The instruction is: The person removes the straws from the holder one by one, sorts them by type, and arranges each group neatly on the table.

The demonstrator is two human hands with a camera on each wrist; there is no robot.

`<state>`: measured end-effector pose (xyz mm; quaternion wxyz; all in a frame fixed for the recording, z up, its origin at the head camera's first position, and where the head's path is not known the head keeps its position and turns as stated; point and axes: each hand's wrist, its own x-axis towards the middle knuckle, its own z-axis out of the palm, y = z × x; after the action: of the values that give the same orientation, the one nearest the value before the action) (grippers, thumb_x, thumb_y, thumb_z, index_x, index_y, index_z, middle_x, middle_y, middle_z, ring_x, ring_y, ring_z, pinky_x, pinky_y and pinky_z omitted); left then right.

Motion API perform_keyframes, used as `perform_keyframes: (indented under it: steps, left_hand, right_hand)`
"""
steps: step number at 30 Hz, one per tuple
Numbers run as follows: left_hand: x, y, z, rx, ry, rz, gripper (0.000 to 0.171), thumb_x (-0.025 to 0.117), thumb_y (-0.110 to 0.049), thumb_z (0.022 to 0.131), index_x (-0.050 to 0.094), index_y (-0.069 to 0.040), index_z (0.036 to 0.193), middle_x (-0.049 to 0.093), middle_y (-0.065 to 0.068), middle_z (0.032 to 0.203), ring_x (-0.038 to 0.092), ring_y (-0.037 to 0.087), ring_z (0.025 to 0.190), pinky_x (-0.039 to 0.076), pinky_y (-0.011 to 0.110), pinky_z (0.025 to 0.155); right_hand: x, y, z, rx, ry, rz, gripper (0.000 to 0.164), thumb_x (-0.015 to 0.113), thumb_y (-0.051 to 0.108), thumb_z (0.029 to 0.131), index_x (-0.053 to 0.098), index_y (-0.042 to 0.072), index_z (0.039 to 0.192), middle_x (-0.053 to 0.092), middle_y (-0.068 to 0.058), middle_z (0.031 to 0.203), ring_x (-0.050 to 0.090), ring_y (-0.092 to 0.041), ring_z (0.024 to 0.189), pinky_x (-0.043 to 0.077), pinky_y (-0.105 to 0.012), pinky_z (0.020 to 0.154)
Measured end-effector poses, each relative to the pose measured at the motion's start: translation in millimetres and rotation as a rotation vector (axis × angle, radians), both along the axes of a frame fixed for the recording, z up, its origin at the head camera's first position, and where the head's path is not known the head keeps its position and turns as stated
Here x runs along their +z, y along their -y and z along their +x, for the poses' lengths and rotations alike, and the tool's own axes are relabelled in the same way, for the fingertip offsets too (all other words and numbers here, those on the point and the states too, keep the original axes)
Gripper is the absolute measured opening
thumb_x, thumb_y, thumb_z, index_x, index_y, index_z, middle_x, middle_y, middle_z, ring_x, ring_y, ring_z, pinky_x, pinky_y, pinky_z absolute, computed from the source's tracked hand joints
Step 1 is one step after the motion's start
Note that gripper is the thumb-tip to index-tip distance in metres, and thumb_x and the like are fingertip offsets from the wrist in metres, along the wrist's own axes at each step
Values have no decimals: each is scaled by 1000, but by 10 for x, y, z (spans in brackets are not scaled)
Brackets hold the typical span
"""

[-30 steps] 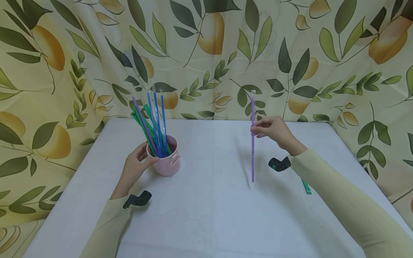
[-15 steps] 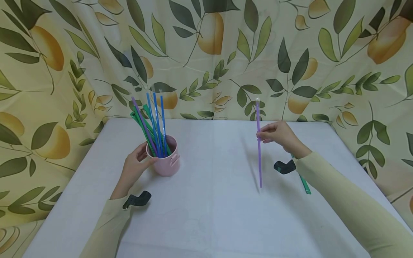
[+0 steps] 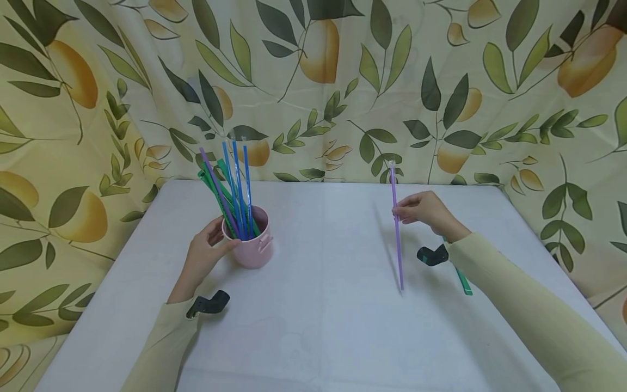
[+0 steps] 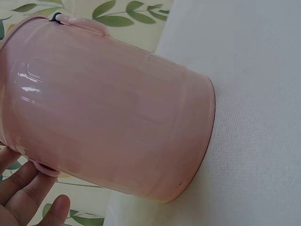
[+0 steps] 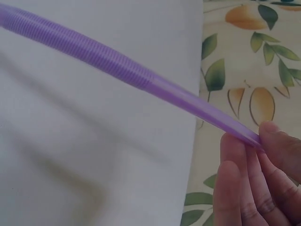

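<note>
My right hand [image 3: 423, 209] pinches a long purple drinking straw [image 3: 399, 247] between thumb and fingertips above its middle. The straw stands nearly upright, its lower end close over the table; the right wrist view shows a ribbed bendy stretch [image 5: 94, 52] on it. My left hand [image 3: 203, 253] holds the left side of a pink cup [image 3: 252, 255] near its rim, the thumb in front. In the left wrist view, the fingers [image 4: 28, 193] lie by a small loop on the cup's side. Several blue straws [image 3: 236, 185], green straws [image 3: 213, 188] and one purple straw lean in the cup.
A green straw [image 3: 463, 281] lies on the white table [image 3: 318, 321] under the right forearm, partly hidden by the sleeve. A fruit-and-leaf patterned cloth [image 3: 313, 109] hangs behind the table's back edge. Dark wrist cameras [image 3: 210, 303] sit at both cuffs.
My right hand has moved a little right and down, bringing the purple straw lower and tilting its bottom end rightward. The left hand and the cup have stayed in place.
</note>
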<state>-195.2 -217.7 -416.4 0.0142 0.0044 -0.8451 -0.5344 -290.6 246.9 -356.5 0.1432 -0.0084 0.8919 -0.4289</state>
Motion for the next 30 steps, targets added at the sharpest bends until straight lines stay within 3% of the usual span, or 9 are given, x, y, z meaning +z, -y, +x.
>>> perform_keyframes:
  steps: [10,19,30]
  left_hand:
    - [-3,0,0,1,-2,3,73,69,-33,85,33,-11,146,36,15,150,39,35,135,39,48,108]
    - [-6,5,5,5,12,9,73,68,-34,85,33,-13,146,36,14,150,39,34,136,39,48,109]
    - [-5,8,-6,0,-11,13,72,69,-32,85,35,-12,145,38,14,149,40,33,135,38,47,109]
  right_hand:
    - [-134,-48,-77,-26,21,27,40,66,19,88,60,-9,115,73,-3,87,71,-22,84,58,-35,82]
    - [-236,-88,-109,-32,36,31,40,64,19,89,59,-11,116,71,4,79,67,-12,73,58,-20,69]
    - [-409,-115,-162,-47,30,53,40,68,19,87,61,-12,111,66,10,67,62,-4,62,56,-18,64]
